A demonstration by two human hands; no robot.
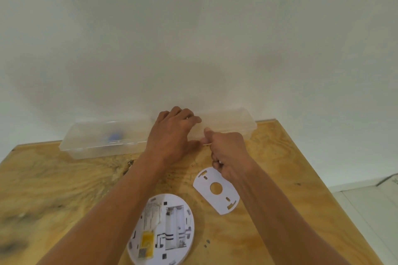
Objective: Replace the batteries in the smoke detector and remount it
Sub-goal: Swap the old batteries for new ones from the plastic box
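The round white smoke detector (162,230) lies back-up on the wooden table (64,189) near the front edge, its battery compartment open and looking empty. The white mounting plate (216,190) lies flat just to its right. My left hand (172,133) rests with curled fingers over the middle of a long clear plastic box (103,139) at the wall. My right hand (228,153) hovers beside it with fingers closed; a small pale thing shows between the thumb tips, too blurred to identify.
A blue object sits inside the left part of the clear box. The white wall stands directly behind the table. The table's right edge drops to a white floor (366,211).
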